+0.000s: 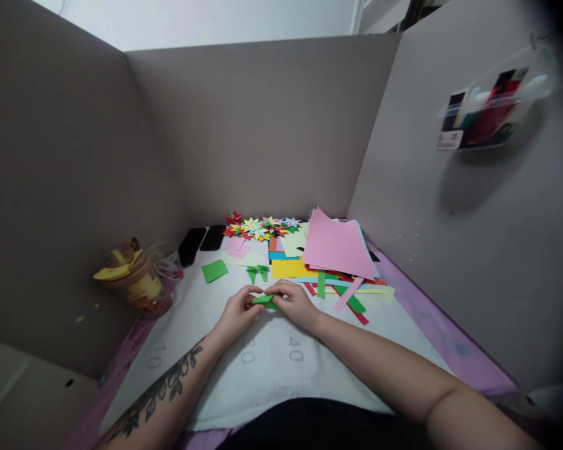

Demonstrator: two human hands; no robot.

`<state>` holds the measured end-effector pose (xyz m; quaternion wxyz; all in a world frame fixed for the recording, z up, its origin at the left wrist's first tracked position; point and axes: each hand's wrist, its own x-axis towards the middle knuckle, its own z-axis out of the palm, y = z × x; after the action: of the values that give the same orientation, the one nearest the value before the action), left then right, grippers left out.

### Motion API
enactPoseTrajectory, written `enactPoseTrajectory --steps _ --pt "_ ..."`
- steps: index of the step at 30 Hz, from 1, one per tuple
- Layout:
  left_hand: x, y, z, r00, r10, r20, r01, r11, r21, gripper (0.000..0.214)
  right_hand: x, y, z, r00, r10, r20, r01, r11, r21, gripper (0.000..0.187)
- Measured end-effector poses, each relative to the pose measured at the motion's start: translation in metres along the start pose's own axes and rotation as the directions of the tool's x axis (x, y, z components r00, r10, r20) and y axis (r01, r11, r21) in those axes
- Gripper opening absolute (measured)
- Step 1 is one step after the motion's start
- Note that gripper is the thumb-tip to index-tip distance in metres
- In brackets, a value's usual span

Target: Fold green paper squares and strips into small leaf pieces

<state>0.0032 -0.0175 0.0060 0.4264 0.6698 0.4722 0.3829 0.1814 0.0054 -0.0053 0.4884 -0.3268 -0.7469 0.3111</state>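
Observation:
A small folded piece of green paper (265,300) is pinched between both hands just above the white cloth. My left hand (241,307) grips its left end with thumb and fingers. On the right end, my right hand (292,300) has its fingers curled over the paper, hiding part of it. Just beyond the hands lie folded green paper pieces (257,274) with pointed ends. A flat green square (214,271) rests to their left. Farther back sits a heap of multicoloured paper stars (260,229).
Pink sheets (335,244) are stacked at the right, with coloured strips (349,297) in front. Two black phones (201,240) lie at the back left. A brown and yellow cup (138,278) stands by the left partition. A plastic pouch (488,115) hangs on the right wall.

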Motion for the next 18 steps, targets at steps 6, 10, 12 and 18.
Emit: enactPoseTrajectory --steps 6,10,12,18 --pt "-0.0013 -0.0019 0.0012 0.999 0.042 -0.005 -0.041 0.993 0.107 0.022 0.0012 -0.0064 -0.0027 0.993 0.114 -0.01 -0.115 0.993 -0.033 0.01" --pt "-0.0023 -0.005 0.0008 0.999 0.04 0.027 -0.044 0.982 0.184 0.025 0.0018 -0.0077 -0.0013 0.996 0.085 -0.016 -0.085 0.995 -0.048 0.01" --pt "-0.0028 -0.0056 0.0008 0.999 0.04 0.027 -0.045 0.978 0.202 0.025 0.0018 -0.0075 -0.0004 0.999 0.049 0.015 -0.048 0.998 -0.047 0.009" --pt "-0.0005 -0.0026 -0.0002 0.997 -0.013 -0.074 0.024 0.987 0.16 0.025 0.0039 0.0018 -0.003 0.977 0.165 -0.138 -0.169 0.986 -0.011 0.009"
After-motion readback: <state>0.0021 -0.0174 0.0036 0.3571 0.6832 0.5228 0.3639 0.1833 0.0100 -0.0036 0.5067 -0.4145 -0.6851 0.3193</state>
